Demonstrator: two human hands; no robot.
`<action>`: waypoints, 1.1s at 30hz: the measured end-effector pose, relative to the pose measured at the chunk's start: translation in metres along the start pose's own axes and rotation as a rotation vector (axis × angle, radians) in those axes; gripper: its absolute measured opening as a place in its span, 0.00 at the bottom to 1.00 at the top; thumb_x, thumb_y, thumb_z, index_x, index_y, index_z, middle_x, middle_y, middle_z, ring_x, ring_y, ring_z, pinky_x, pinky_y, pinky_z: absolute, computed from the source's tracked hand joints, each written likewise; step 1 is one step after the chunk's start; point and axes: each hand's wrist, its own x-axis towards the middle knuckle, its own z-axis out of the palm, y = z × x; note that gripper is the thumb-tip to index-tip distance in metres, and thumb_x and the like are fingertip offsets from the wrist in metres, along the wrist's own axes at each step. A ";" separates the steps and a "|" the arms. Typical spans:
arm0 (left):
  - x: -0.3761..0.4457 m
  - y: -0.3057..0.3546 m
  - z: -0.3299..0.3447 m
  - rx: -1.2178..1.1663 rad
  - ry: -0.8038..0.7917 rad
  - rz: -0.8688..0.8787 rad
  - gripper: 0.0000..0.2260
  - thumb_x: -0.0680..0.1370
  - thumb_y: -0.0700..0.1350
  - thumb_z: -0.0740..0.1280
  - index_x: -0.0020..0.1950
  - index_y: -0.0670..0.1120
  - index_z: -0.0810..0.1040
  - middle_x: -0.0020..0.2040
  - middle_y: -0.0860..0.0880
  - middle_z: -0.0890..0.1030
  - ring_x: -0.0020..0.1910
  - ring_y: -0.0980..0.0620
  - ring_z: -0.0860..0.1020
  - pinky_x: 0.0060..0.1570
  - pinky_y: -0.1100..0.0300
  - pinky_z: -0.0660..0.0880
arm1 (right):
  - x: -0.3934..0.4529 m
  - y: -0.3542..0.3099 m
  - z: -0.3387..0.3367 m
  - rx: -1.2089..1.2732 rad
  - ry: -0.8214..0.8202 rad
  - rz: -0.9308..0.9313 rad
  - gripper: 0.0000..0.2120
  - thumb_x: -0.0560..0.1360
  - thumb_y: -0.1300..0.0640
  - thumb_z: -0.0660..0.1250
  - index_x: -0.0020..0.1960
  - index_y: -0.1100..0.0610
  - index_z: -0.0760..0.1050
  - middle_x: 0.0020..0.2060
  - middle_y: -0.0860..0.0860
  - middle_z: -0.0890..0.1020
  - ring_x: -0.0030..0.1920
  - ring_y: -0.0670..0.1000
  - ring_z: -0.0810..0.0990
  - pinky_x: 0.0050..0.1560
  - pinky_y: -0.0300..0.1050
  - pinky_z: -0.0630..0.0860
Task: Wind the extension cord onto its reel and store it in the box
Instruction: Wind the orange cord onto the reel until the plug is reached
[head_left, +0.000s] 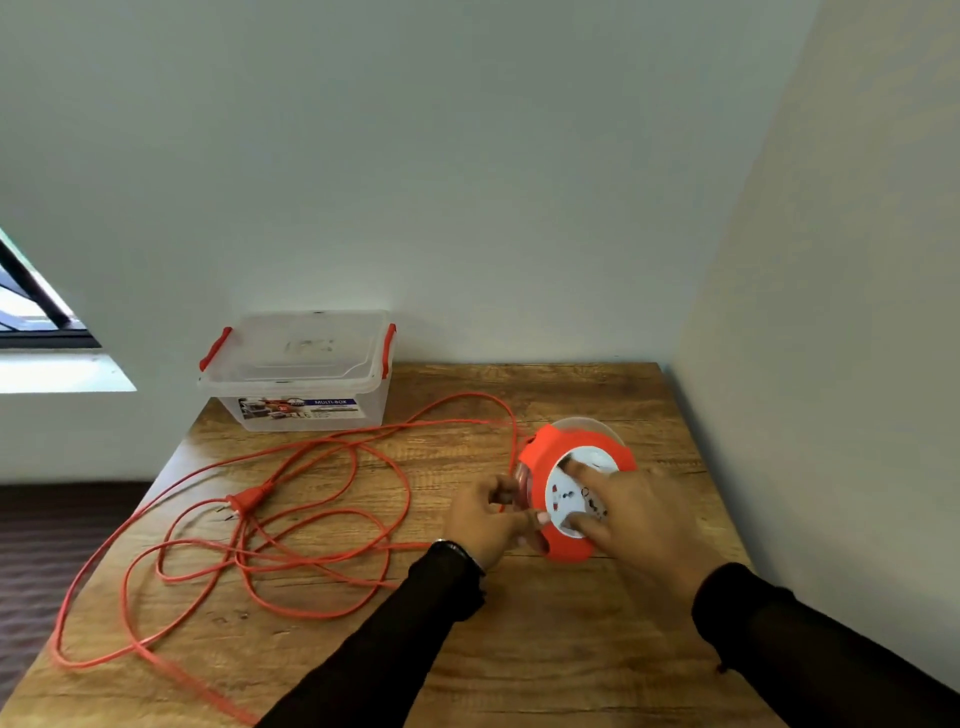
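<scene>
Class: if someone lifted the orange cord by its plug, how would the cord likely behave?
The cord would probably hang limp: it lies in loose, overlapping loops on the table. The crossed loops near the plug may snag and drag together. It looks thin, so likely light.

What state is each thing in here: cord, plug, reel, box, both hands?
Orange extension cord: mostly unwound, looped loosely across wooden table.
Orange plug: unplugged, lying on table.
Orange-and-white round reel: tilted, held.
Clear plastic box with red latches: lid on.
Left hand: pinching cord at reel.
Right hand: fingers spread on reel's face.
</scene>
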 end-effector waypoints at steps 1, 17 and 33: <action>0.000 -0.003 0.002 -0.037 0.003 0.000 0.14 0.66 0.34 0.76 0.48 0.41 0.78 0.43 0.43 0.80 0.35 0.47 0.82 0.31 0.58 0.79 | 0.000 -0.002 0.001 0.059 0.031 0.072 0.32 0.69 0.35 0.63 0.71 0.42 0.64 0.54 0.50 0.83 0.50 0.52 0.82 0.44 0.45 0.76; 0.000 -0.021 0.041 -0.381 0.178 -0.019 0.14 0.65 0.27 0.73 0.44 0.42 0.76 0.43 0.41 0.81 0.47 0.38 0.80 0.51 0.35 0.77 | 0.027 -0.033 0.000 1.750 -0.052 1.260 0.16 0.77 0.49 0.64 0.54 0.63 0.74 0.31 0.58 0.84 0.15 0.45 0.68 0.16 0.31 0.61; 0.017 0.004 0.012 -0.090 -0.006 -0.055 0.13 0.71 0.32 0.70 0.54 0.34 0.75 0.40 0.46 0.79 0.26 0.52 0.81 0.24 0.62 0.76 | 0.002 0.016 -0.014 0.322 -0.154 0.268 0.16 0.73 0.53 0.69 0.60 0.52 0.75 0.57 0.51 0.78 0.54 0.51 0.77 0.49 0.45 0.76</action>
